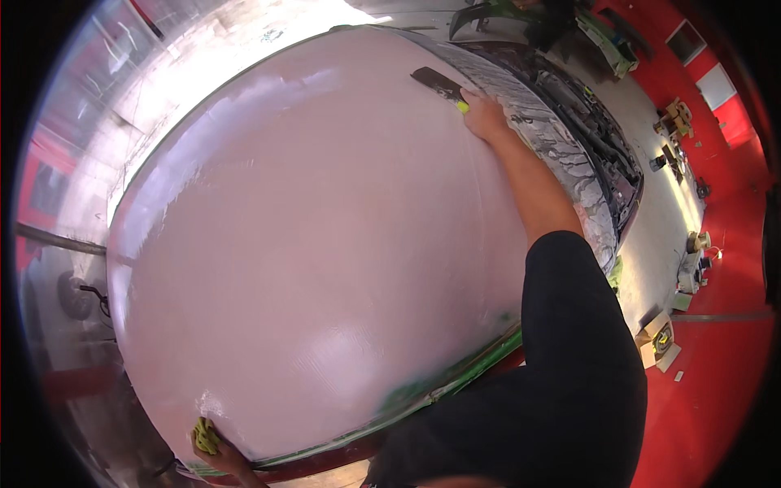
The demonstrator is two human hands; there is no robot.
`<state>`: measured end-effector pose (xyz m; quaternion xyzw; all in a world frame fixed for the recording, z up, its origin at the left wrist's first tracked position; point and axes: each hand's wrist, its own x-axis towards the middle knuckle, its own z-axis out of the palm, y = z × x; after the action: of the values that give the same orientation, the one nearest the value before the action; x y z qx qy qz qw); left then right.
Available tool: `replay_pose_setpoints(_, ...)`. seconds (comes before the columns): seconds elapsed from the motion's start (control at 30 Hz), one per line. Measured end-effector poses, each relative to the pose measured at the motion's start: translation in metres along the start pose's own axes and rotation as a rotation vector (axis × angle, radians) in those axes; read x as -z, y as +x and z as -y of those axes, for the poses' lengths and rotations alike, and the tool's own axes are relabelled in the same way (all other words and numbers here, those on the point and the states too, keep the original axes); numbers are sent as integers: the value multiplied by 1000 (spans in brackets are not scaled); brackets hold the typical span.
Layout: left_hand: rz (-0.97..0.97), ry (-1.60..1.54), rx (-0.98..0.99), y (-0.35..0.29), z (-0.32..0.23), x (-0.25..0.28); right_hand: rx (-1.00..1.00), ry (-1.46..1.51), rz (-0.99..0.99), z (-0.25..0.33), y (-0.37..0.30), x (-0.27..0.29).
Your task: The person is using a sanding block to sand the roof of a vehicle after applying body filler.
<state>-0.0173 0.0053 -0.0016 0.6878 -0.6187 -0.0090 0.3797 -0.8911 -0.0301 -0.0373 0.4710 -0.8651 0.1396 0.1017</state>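
Observation:
A broad car roof (pixel 342 187), coated in dull pinkish primer, spreads before me with wet, shiny patches. At the far right of it, my right hand (pixel 486 116) is closed on one end of a long dark flat sanding block (pixel 439 84); a bit of yellow-green shows by the fingers. The block lies against the roof surface. My left hand (pixel 218 457) is at the near left corner, its fingers wrapped round a crumpled yellow-green cloth (pixel 206 437) that touches the roof's edge. Beside the cloth the surface glistens.
Green masking (pixel 455 378) runs along the near roof edge. Wrinkled plastic sheeting (pixel 561 146) covers the windshield area at right, beside the exposed engine bay (pixel 610 154). A cardboard box (pixel 657 342) and several small items sit by the red wall (pixel 732 268). A bar (pixel 61 237) stands at left.

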Motion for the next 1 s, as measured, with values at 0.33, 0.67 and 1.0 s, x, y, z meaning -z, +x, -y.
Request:
replay_pose_setpoints(0.33, -7, 271, -186, -42, -83, -10, 276, 242, -17, 101, -288, 120)
replay_pose_setpoints(0.67, -4, 230, -172, -40, -91, -27, -68, -19, 56, 16, -151, 52)
replay_pose_setpoints(1.0, -18, 250, -142, -39, -103, -20, 311, 121, 10, 262, -200, 72)
